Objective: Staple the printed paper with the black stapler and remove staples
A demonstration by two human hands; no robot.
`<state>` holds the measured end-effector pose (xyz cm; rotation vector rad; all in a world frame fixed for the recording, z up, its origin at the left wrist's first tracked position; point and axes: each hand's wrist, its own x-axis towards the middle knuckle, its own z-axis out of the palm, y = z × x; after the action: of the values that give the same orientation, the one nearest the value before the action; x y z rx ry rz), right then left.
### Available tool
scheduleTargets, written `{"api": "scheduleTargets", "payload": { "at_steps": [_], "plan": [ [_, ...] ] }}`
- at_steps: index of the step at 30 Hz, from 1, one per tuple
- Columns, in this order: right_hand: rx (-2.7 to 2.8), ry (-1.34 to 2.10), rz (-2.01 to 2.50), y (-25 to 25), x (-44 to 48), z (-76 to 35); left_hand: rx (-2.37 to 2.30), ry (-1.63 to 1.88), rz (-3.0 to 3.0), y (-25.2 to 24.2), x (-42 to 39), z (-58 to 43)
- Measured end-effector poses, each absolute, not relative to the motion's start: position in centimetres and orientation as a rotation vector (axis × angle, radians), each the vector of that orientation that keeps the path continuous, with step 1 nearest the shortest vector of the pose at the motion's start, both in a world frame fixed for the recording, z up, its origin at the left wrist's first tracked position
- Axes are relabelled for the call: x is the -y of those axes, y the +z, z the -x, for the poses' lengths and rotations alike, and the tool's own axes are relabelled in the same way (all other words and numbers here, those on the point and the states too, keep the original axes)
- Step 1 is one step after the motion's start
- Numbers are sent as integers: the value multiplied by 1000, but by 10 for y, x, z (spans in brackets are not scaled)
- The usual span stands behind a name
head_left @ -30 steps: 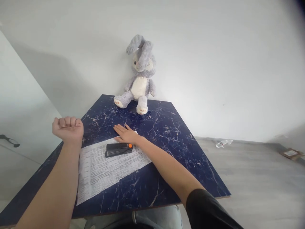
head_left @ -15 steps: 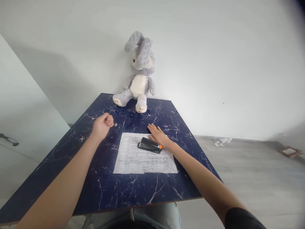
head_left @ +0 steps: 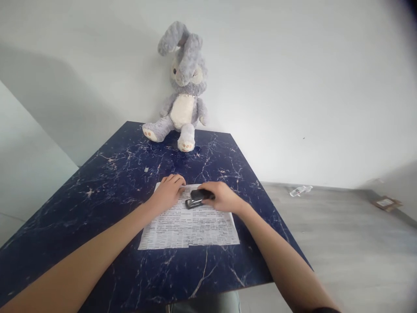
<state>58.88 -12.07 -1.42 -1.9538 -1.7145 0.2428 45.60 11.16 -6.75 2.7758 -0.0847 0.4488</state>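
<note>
A printed sheet of paper [head_left: 192,228] lies on the dark blue marbled table [head_left: 208,274], covered in rows of small text. My left hand [head_left: 170,190] is at its far left edge, fingers curled over the edge and thumb on the near side, gripping the paper. In my right hand [head_left: 221,195] is a black stapler [head_left: 196,198], held by its rear end just over the upper part of the paper. Its jaw end points left toward my left thumb. My right fingers hide the back of the stapler.
A grey plush rabbit [head_left: 182,108] sits at the table's far edge against the white wall [head_left: 276,78]. Near the left side lies a small pale scrap [head_left: 146,169]. On the floor at right are a clear plastic item [head_left: 300,190] and a brown object [head_left: 387,203].
My left hand has moved right and down from above the table onto the paper's far edge. My right hand, flat beside the stapler before, has taken hold of it. The view has shifted slightly.
</note>
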Motion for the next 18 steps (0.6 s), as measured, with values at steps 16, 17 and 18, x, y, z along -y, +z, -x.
{"api": "scheduleTargets", "payload": {
  "at_steps": [16,17,18],
  "plan": [
    [1384,324,2195,-17,185,-692,-23,512,-2909,-60,-131,-451],
    [1434,366,2169,-15,184,-689,-34,510,-2923,-61,-131,-452],
    [1475,398,2149,-12,183,-686,-40,507,-2933,-61,-132,-452]
  ]
}}
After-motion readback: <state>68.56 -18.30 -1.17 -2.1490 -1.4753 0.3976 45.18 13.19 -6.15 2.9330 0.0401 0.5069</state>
